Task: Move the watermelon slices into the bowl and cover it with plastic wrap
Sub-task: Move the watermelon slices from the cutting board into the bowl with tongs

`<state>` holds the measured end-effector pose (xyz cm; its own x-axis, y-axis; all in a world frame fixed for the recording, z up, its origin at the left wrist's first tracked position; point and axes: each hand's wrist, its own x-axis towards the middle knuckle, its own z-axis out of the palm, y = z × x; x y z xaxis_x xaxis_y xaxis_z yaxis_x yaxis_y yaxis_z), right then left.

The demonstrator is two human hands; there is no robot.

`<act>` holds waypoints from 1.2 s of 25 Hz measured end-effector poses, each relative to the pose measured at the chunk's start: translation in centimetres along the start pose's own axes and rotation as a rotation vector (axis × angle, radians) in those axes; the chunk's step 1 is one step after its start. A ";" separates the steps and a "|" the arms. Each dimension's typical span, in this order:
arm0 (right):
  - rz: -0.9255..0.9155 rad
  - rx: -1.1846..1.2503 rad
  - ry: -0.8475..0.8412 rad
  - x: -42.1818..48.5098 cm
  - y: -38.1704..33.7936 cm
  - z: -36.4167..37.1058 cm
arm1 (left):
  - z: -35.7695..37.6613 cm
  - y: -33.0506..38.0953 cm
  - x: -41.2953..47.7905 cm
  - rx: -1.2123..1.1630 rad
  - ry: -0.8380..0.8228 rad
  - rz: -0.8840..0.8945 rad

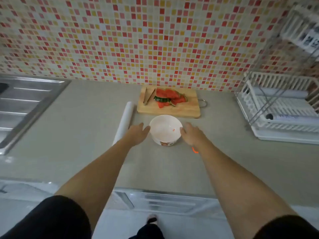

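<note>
The counter runs from the sink at its left end to the white dish rack at its right, with bare surface between them along the front edge. The wooden cutting board lies against the back edge at the wall, its long side parallel to that edge. A roll of plastic wrap lies left of the board's front left corner, its long axis running front to back with a slight lean. The white bowl stands upright just in front of the board's front edge and looks empty apart from a small red fleck. The left hand and right hand flank it, fingers stretched out and relaxed, gripping nothing; the right thumb seems to meet the rim, but blur hides whether the left touches. The watermelon slices sit heaped mid-board, straight beyond the bowl, about equally near both hands. Tongs lie on the board's left part, so the left hand is probably nearer them.
</note>
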<state>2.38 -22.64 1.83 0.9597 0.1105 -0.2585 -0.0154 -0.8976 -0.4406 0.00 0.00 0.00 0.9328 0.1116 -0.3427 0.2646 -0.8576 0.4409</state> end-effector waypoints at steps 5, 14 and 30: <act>0.057 0.270 0.074 1.2 0.3 3.9 | 1.5 -0.6 2.2 -0.197 0.092 -0.010; 0.215 0.438 0.251 4.6 0.5 5.9 | 2.2 0.7 6.0 -0.296 0.064 0.060; 0.194 0.360 0.422 10.1 1.3 4.7 | -1.4 2.3 15.1 -0.192 0.205 0.046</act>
<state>10.72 -20.71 -5.40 0.9575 -0.2867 -0.0313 -0.2251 -0.6749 -0.7028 15.01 0.38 -2.98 0.9697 0.1911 -0.1524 0.2444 -0.7555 0.6079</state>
